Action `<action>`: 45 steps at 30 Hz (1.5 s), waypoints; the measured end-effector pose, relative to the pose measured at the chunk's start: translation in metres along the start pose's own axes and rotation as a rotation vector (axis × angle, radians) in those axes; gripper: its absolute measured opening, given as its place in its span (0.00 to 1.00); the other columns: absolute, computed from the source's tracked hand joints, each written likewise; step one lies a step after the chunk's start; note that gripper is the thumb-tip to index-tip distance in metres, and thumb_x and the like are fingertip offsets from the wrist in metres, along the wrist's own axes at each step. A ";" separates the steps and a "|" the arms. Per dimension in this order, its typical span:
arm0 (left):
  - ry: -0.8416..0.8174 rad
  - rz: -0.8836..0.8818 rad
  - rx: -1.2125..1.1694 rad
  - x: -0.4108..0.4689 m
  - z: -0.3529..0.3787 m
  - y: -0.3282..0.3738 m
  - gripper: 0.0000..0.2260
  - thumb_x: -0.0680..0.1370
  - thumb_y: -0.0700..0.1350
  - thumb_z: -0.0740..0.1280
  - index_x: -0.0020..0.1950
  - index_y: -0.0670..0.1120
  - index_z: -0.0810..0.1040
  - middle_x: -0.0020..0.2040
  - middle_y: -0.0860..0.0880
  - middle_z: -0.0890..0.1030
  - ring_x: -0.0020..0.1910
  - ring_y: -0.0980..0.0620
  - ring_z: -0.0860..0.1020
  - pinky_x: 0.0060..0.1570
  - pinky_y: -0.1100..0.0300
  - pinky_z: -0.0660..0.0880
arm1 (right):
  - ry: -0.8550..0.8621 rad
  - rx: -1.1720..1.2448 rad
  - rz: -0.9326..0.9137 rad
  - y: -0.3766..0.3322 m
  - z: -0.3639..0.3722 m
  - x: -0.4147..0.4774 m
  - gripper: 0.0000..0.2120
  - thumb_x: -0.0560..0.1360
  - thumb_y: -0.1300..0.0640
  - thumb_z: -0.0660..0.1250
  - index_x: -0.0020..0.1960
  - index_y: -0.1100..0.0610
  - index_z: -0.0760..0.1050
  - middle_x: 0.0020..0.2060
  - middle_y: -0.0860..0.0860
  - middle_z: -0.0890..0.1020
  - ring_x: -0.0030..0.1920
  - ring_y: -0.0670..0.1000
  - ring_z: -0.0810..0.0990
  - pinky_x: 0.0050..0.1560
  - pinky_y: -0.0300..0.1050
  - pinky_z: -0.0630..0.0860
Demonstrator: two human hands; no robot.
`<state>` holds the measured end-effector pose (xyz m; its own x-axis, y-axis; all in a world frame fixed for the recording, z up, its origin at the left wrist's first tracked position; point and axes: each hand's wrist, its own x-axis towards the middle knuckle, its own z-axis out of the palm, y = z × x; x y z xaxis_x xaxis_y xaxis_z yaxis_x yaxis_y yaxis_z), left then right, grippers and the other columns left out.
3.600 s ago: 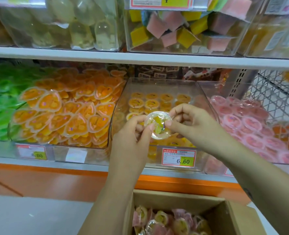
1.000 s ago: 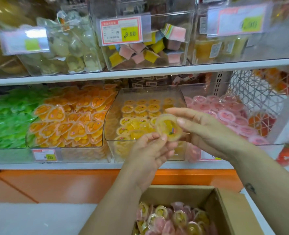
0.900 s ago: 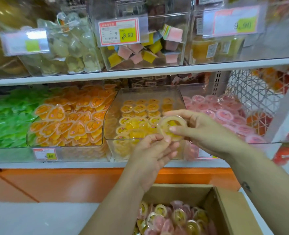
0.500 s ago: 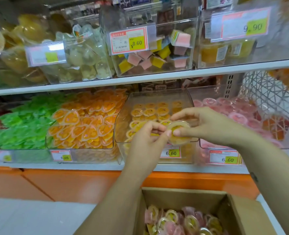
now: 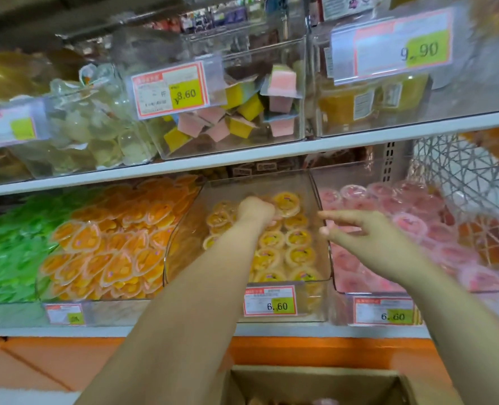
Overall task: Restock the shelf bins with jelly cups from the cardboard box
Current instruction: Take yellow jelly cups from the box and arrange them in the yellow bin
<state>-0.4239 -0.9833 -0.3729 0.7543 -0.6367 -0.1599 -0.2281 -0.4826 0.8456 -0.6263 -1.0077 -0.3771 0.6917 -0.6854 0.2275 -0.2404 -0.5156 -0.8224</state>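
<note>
Now | left hand [image 5: 255, 210] curled in bin [image 5: 257, 184], jelly cup [image 5: 286, 203] just beside, grip unclear | right hand [image 5: 371, 238] spread

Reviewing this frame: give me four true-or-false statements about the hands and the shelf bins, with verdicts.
1. The left hand reaches into the bin of yellow cups. True.
2. The right hand holds a cup. False: its fingers are spread and hold nothing.
3. That bin's price tag reads 8.60. False: it reads 6.60.
4. To its right lie pink cups. True.
</note>
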 end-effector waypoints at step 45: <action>-0.307 0.326 0.723 -0.043 -0.091 -0.057 0.24 0.77 0.46 0.68 0.72 0.52 0.67 0.72 0.51 0.68 0.69 0.53 0.67 0.59 0.68 0.63 | 0.007 -0.536 -0.415 -0.033 0.063 0.009 0.12 0.71 0.56 0.66 0.53 0.49 0.82 0.48 0.48 0.84 0.51 0.57 0.80 0.57 0.50 0.71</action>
<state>-0.3873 -0.8739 -0.3675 0.4062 -0.8951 -0.1840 -0.8208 -0.4459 0.3570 -0.5698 -0.9645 -0.3807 0.7956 -0.3784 0.4732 -0.2617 -0.9190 -0.2949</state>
